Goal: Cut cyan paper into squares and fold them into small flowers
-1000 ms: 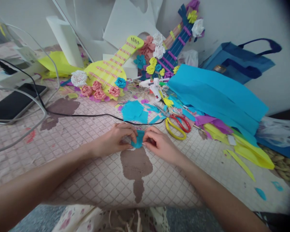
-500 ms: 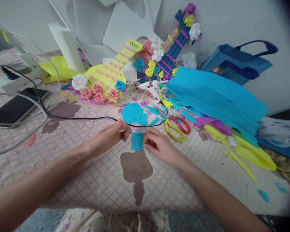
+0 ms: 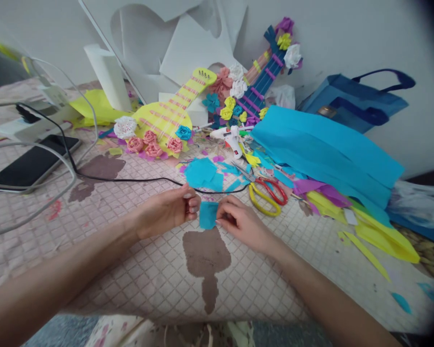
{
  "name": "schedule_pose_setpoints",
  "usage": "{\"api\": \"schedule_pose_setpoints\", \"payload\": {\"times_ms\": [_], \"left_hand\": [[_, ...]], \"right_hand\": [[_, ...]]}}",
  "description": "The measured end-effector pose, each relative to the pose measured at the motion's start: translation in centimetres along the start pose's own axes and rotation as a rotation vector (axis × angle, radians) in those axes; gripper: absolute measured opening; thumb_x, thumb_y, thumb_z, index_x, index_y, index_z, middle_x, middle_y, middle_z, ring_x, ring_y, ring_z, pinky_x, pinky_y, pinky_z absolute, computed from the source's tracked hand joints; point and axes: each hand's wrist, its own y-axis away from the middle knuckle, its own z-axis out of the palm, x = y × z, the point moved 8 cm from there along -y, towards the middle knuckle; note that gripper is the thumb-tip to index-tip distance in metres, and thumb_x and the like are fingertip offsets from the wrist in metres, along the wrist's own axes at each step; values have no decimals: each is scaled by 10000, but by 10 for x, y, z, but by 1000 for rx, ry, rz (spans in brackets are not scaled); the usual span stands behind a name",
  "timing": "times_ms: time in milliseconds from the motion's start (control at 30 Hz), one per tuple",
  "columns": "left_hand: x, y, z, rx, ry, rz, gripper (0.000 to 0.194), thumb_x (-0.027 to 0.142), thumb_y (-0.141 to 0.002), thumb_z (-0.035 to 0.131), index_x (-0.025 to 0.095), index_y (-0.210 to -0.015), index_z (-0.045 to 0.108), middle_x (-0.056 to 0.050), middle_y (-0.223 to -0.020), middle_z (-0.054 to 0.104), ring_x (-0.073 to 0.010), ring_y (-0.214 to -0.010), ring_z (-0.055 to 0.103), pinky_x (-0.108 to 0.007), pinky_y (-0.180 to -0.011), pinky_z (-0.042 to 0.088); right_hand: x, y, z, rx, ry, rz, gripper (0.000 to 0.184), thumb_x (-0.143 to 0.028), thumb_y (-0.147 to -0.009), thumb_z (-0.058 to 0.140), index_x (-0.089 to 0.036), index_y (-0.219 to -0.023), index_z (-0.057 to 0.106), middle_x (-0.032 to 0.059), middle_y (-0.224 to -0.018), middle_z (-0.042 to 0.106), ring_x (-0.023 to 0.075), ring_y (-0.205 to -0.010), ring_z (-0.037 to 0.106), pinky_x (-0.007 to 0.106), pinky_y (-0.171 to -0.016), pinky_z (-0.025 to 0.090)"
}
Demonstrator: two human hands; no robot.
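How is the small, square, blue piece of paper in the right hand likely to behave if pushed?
The small, square, blue paper piece looks thin, so it would probably bend. It seems light: the right hand pinches it at one edge. Being flat, it should hardly roll.

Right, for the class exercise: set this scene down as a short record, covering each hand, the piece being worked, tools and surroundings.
Left hand: half-curled beside the piece; contact unclear
Right hand: pinching the piece's right edge
Piece: small, blue, roughly square
Tools: scissors with one red and one yellow handle; white glue gun
Beyond the hands: black cable, blue scraps
Further back: yellow guitar shape with flowers along its lower edge
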Motion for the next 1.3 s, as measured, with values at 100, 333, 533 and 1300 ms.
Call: {"api": "schedule_pose_setpoints", "payload": {"times_ms": [100,333,533,1300], "left_hand": [[-7,-2,0,12,19,-34,206,299,-861,587,154,-725,533,15,-682,405,-89,-611,431,-209,-622,436],[-41,-3,13,-59,93,-218,118,236,-830,632,130,-812,583,35,-622,363,-77,-587,413,-176,-563,394],[-46,-3,17,-71,113,-217,132,232,-817,647,115,-806,586,44,-614,345,-68,-567,382,-175,-556,377],[-41,-2,20,-76,81,-178,135,218,-813,657,104,-797,587,47,-594,327,-70,-559,365,-175,-550,356]], "right_hand": [[-3,1,-11,147,-81,6,50,-240,-847,584,-198,-845,556,15,-877,530,100,-638,474,252,-587,394],[-20,0,-1,168,-625,36,162,-265,-865,562,-240,-1025,552,-21,-755,494,106,-653,495,228,-550,400],[-23,0,0,230,-688,66,76,-248,-847,588,-217,-914,570,-35,-698,488,82,-585,479,203,-507,407],[-21,-6,8,107,-915,96,124,-297,-829,623,-218,-867,535,-51,-685,502,54,-500,472,174,-445,461]]}}
